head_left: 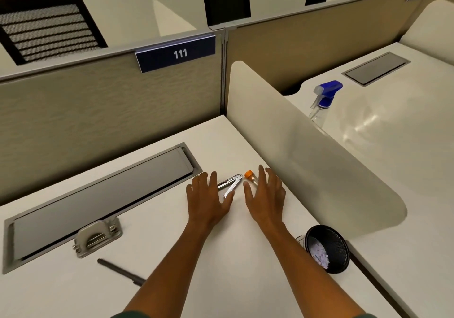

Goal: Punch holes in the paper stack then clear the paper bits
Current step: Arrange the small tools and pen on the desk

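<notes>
Two hands are stretched forward over the white desk (172,263) in the head view, palms down, and both hold nothing. The left hand (207,196) has its fingers straight and a little spread; its fingertips are just beside a small metal folding tool (231,183) which lies open in a V shape. The right hand (266,196) is spread in the same way, and just before its fingers lies a small clear tube with an orange cap (250,177). Whether the palms touch the desk I cannot tell.

A metal hole punch (98,238) stands on the desk well to the left of the arms, at the near edge of a long grey cable cover (98,192) set in the desktop. A dark pen (121,272) lies near the punch, closer to the person, and its end goes under the left forearm. I see no paper stack in this view.

A black mesh bin (328,250) sits at the right edge of the desk, tilted, with small white paper bits (320,256) inside.

A low cream divider (307,150) separates this desk from the next one, where a clear spray bottle with a blue trigger head (325,99) stands. On the beige partition behind there is a blue sign with the number 111 (175,53).
</notes>
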Demonstrator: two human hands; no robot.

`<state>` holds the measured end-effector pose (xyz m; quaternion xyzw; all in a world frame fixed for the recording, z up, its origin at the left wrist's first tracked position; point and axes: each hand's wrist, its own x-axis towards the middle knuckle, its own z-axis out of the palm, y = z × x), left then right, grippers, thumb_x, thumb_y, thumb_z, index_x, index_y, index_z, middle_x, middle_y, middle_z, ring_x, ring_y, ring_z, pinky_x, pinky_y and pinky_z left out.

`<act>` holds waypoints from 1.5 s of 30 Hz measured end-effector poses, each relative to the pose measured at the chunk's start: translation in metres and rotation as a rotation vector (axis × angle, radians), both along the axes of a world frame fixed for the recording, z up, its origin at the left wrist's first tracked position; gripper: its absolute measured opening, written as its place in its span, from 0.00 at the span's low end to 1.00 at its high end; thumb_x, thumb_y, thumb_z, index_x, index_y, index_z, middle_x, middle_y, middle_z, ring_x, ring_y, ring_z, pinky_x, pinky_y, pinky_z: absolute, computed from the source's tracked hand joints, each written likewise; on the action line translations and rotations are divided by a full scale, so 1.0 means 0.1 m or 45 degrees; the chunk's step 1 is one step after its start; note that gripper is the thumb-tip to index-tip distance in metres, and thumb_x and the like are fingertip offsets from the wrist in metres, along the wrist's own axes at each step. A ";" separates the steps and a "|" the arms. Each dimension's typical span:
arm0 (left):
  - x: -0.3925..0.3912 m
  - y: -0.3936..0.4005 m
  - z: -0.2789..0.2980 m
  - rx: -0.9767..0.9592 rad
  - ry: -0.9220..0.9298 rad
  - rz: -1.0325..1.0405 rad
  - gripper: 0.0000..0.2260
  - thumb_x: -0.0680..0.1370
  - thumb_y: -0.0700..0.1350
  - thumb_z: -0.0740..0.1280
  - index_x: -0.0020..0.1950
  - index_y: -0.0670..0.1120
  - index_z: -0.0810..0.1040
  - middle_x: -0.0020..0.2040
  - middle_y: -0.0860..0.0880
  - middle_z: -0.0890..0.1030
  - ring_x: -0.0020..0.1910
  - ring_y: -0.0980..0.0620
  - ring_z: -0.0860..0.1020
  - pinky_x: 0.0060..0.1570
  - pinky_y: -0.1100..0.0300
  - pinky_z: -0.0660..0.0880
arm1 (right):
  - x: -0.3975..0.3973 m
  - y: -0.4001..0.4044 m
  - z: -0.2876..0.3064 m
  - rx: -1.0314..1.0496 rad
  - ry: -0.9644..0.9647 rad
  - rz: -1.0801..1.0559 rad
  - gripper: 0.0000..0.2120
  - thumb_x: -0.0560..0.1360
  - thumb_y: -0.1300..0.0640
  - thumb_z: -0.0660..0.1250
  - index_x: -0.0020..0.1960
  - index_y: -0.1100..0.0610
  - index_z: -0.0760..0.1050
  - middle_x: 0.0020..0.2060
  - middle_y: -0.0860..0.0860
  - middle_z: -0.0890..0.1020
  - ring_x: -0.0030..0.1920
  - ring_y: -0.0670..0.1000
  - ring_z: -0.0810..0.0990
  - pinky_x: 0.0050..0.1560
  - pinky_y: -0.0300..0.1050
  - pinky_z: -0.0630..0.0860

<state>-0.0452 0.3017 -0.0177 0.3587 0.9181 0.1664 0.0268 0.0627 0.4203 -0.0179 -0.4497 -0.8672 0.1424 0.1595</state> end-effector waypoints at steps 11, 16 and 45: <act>-0.03 -1.42 0.19 -0.106 0.098 0.205 0.41 0.73 0.73 0.46 0.80 0.51 0.51 0.81 0.45 0.46 0.80 0.42 0.44 0.74 0.39 0.41 | -0.12 -0.80 0.21 0.168 -0.154 0.428 0.40 0.74 0.28 0.48 0.79 0.46 0.44 0.79 0.53 0.45 0.78 0.59 0.46 0.75 0.65 0.46; 0.06 -2.13 0.30 -0.124 0.098 0.348 0.42 0.72 0.74 0.42 0.80 0.51 0.51 0.81 0.44 0.48 0.79 0.41 0.46 0.75 0.36 0.47 | -0.21 -1.30 0.23 0.137 -0.176 0.577 0.41 0.73 0.27 0.47 0.79 0.46 0.41 0.79 0.53 0.43 0.78 0.59 0.44 0.74 0.67 0.47; 0.16 -3.52 -0.15 -0.251 -0.012 0.606 0.38 0.75 0.70 0.51 0.80 0.51 0.53 0.81 0.45 0.47 0.80 0.42 0.47 0.73 0.35 0.51 | -0.58 -2.83 -0.12 0.293 -0.175 0.840 0.08 0.65 0.61 0.77 0.40 0.53 0.80 0.35 0.49 0.79 0.34 0.52 0.77 0.34 0.47 0.73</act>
